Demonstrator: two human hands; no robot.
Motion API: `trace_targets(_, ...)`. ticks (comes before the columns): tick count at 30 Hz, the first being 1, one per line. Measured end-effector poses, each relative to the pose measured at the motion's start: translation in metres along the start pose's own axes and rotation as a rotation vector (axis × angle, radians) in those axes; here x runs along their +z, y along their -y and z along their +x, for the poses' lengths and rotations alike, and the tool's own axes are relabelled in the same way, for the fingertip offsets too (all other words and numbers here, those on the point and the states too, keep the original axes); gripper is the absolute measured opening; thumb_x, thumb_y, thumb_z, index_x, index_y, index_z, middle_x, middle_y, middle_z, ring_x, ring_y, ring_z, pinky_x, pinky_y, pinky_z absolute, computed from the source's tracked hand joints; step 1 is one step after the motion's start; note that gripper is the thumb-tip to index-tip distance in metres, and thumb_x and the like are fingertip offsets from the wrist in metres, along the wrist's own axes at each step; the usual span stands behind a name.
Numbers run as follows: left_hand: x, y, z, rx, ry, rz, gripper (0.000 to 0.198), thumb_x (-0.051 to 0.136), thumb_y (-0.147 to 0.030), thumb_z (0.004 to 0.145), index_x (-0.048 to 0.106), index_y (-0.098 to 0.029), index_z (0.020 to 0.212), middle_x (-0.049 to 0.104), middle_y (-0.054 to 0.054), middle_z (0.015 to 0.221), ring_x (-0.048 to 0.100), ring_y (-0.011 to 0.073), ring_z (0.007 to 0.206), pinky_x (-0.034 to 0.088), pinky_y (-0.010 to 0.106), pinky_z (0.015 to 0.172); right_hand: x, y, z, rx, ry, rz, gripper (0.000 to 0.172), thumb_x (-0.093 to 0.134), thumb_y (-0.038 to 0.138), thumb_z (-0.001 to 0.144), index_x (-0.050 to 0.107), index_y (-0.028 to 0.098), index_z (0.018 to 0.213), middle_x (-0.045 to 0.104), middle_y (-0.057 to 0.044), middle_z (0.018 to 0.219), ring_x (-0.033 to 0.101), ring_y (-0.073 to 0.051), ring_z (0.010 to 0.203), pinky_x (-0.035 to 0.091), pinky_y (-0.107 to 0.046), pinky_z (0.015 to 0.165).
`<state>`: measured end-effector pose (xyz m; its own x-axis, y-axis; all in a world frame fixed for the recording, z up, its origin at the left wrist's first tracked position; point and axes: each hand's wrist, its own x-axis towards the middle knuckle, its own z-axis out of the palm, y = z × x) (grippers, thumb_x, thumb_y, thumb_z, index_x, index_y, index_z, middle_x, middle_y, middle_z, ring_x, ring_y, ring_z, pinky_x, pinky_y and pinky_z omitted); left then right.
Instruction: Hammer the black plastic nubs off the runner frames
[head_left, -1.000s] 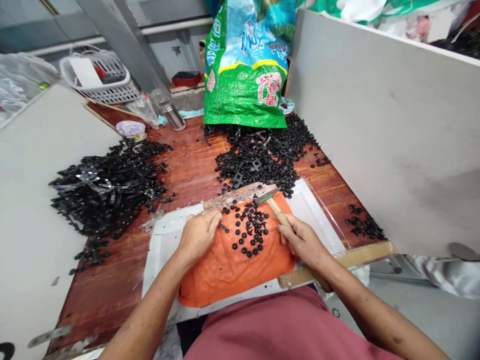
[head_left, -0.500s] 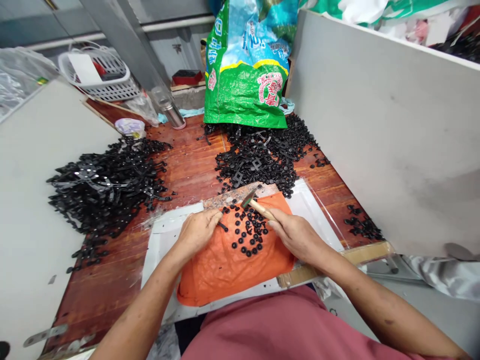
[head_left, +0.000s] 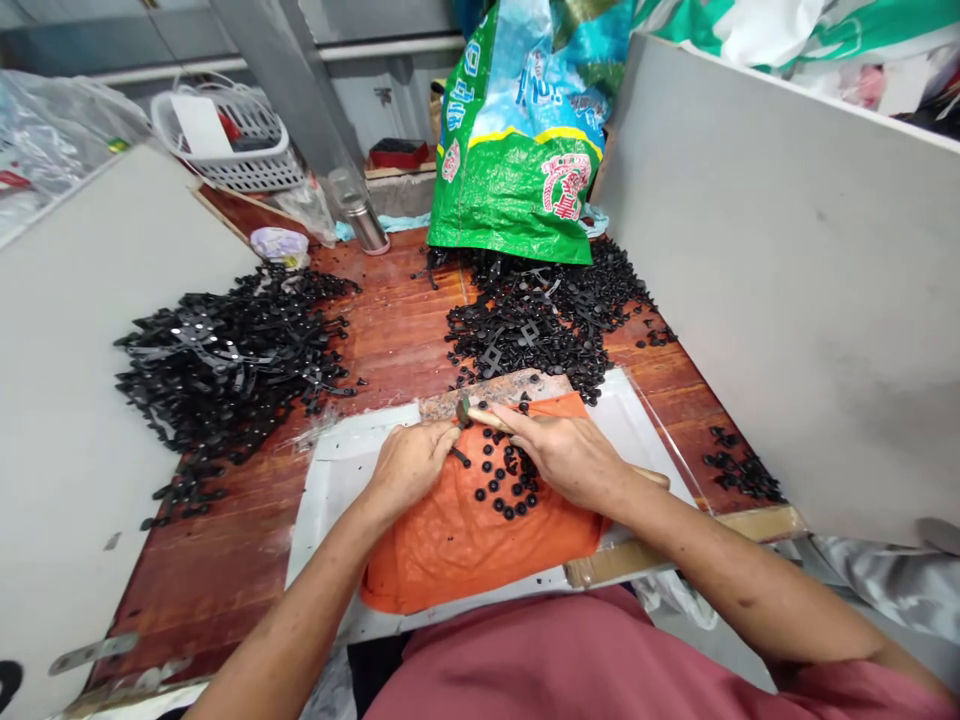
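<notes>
My right hand (head_left: 566, 455) is closed round the wooden handle of a small hammer (head_left: 487, 416). The hammer's dark head sits just beside the fingertips of my left hand (head_left: 412, 460). Those fingers pinch a small black strip-like part (head_left: 460, 457), whose end sticks out below the thumb; the rest is hidden by the hand. Both hands are over an orange cloth (head_left: 450, 550), near the edge of a speckled stone slab (head_left: 491, 392). Many small round black caps (head_left: 509, 512) lie on the cloth between my hands.
A heap of black strap-like parts (head_left: 225, 360) lies at the left. Another pile of small black pieces (head_left: 532, 320) is beyond the slab, under a green and blue bag (head_left: 517, 190). Grey panels (head_left: 757, 270) flank the wooden table (head_left: 397, 310). A bottle (head_left: 364, 220) stands at the back.
The hammer has swung left and down, its head now close to my left fingertips. My left hand still pinches the black part. The whole view has shifted slightly.
</notes>
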<state>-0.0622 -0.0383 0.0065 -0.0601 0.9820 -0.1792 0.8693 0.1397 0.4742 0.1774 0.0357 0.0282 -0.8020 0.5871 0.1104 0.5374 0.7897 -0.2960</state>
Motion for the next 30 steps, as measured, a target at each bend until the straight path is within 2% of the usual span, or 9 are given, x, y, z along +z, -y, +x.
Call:
trace_targets(3,-0.001,-0.001,0.0,0.009,0.003,0.018,0.037,0.032,-0.036,0.101,0.048,-0.022,0.07,0.067,0.0,0.078,0.057,0.0182,0.07,0.03,0.03,0.069,-0.001,0.0,0.001,0.018,-0.073,0.024,0.055,0.041,0.027,0.108,0.03,0.028,0.162,0.076,-0.005,0.107,0.071,-0.018,0.086,0.048,-0.026,0.073)
trace_targets(7,-0.001,-0.002,-0.001,-0.014,0.025,0.05,0.039,0.031,-0.036,0.102,0.053,-0.023,0.073,0.071,0.001,0.08,0.061,0.019,0.073,0.032,0.03,0.07,-0.002,0.002,0.003,0.006,0.045,-0.072,0.054,0.045,0.027,0.107,0.035,0.034,0.16,0.077,-0.002,0.093,0.069,-0.018,0.073,0.042,-0.026,0.064)
trace_targets(13,0.004,-0.001,-0.001,-0.018,0.01,0.077,0.039,0.029,-0.039,0.103,0.06,-0.024,0.084,0.075,0.006,0.098,0.068,0.025,0.094,0.041,0.033,0.081,0.0,0.007,0.011,0.048,0.1,-0.105,0.053,0.043,0.03,0.107,0.037,0.031,0.16,0.077,-0.005,0.09,0.07,-0.02,0.072,0.044,-0.027,0.062)
trace_targets(16,0.001,0.0,-0.007,-0.075,-0.052,-0.04,0.034,0.031,-0.039,0.101,0.059,-0.022,0.111,0.073,0.008,0.1,0.068,0.0262,0.094,0.046,0.035,0.084,-0.001,0.005,0.01,0.079,0.085,0.043,0.054,0.044,0.031,0.107,0.035,0.034,0.16,0.078,-0.005,0.104,0.073,-0.022,0.082,0.052,-0.029,0.07)
trace_targets(18,-0.005,0.0,-0.013,-0.09,-0.089,-0.175,0.043,0.034,-0.037,0.1,0.047,-0.02,0.136,0.071,0.006,0.095,0.066,0.0236,0.085,0.048,0.034,0.08,-0.004,0.0,0.005,0.146,0.022,0.191,0.054,0.042,0.032,0.108,0.033,0.034,0.161,0.076,-0.004,0.118,0.074,-0.022,0.094,0.056,-0.031,0.081)
trace_targets(20,-0.014,-0.001,-0.021,-0.02,-0.08,-0.304,0.051,0.038,-0.036,0.098,0.041,-0.022,0.147,0.07,0.005,0.101,0.065,0.0209,0.087,0.05,0.033,0.083,-0.009,-0.005,-0.005,0.206,-0.044,0.305,0.055,0.041,0.03,0.108,0.032,0.036,0.161,0.07,-0.002,0.132,0.072,-0.022,0.107,0.056,-0.033,0.092)
trace_targets(24,-0.019,-0.006,-0.03,0.081,-0.07,-0.404,0.035,0.044,-0.04,0.096,0.067,-0.024,0.117,0.072,0.004,0.11,0.065,0.0196,0.097,0.049,0.03,0.091,-0.018,-0.014,-0.035,0.226,-0.09,0.435,0.053,0.04,0.028,0.108,0.034,0.042,0.159,0.051,0.004,0.153,0.058,-0.021,0.132,0.048,-0.038,0.112)
trace_targets(27,-0.008,-0.01,-0.028,0.013,-0.121,-0.3,0.033,0.04,-0.041,0.098,0.068,-0.023,0.098,0.073,0.003,0.092,0.066,0.0196,0.083,0.048,0.03,0.081,-0.017,-0.018,-0.056,0.27,-0.097,0.462,0.053,0.039,0.027,0.108,0.033,0.044,0.158,0.044,0.006,0.158,0.049,-0.023,0.141,0.044,-0.042,0.116)
trace_targets(30,0.007,-0.016,-0.02,-0.003,-0.149,-0.153,0.032,0.037,-0.038,0.099,0.065,-0.023,0.091,0.074,0.004,0.093,0.067,0.0215,0.089,0.046,0.031,0.08,-0.011,-0.02,-0.072,0.34,-0.082,0.437,0.053,0.041,0.028,0.107,0.034,0.045,0.157,0.048,0.004,0.155,0.056,-0.026,0.134,0.049,-0.045,0.111)
